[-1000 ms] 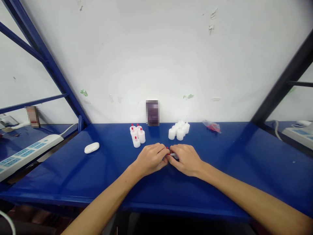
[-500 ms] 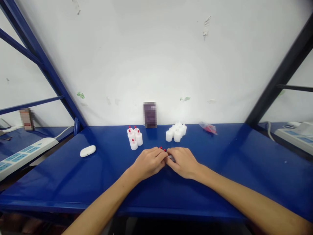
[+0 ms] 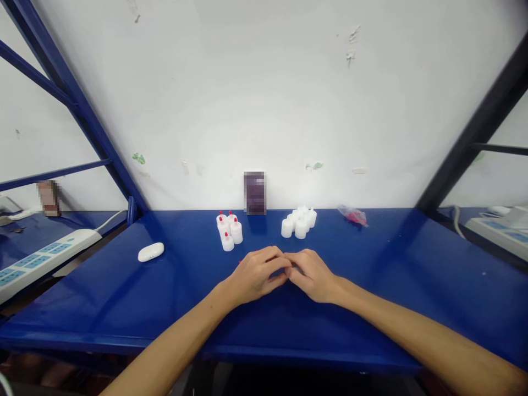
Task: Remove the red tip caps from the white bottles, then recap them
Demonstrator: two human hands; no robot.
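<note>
My left hand (image 3: 263,274) and my right hand (image 3: 311,276) meet above the front middle of the blue table. The fingers of both are curled inward, tips together, and whatever lies between them is hidden. Small red bits (image 3: 241,262) peek out behind my left hand, mostly covered by it. Beyond that hand stands a cluster of white squeeze bottles with red tips (image 3: 236,232). A second group, of white bottles without red tips (image 3: 301,228), stands behind my right hand.
A white oval case (image 3: 150,252) lies on the left of the blue table (image 3: 185,308). A dark pixelated object (image 3: 254,193) leans on the wall. A clear bag with red pieces (image 3: 353,215) rests at the back right. Power strips (image 3: 49,258) flank the table.
Red bits that showed between my hands now show to the left, behind my left hand. The pale piece at my right fingers is no longer visible. The view has shifted slightly.
</note>
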